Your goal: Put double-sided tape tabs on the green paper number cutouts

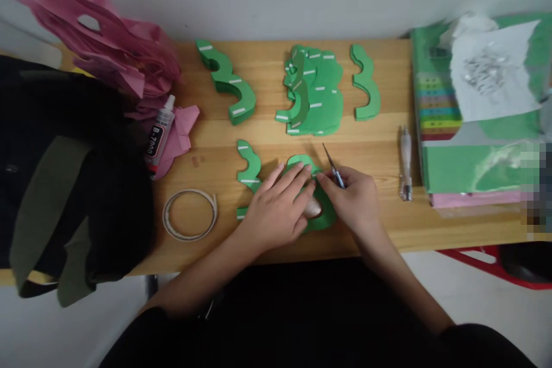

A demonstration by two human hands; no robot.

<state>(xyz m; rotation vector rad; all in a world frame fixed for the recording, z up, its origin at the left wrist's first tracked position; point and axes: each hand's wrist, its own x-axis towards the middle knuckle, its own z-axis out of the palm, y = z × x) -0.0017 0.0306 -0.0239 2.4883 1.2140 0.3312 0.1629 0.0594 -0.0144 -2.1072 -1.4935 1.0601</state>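
Right hand (357,198) is gripping that pointy tool (339,176) near the left hand (276,208), whose fingers (287,179) are lying spread over the green cutout (330,217) lower-centre, so a slip could be nicking skin or cutout tbh.

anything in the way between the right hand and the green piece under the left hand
Nothing visible: the right hand, holding a slim pointed tool, is at the right side of the green piece. The left hand covers the left part.
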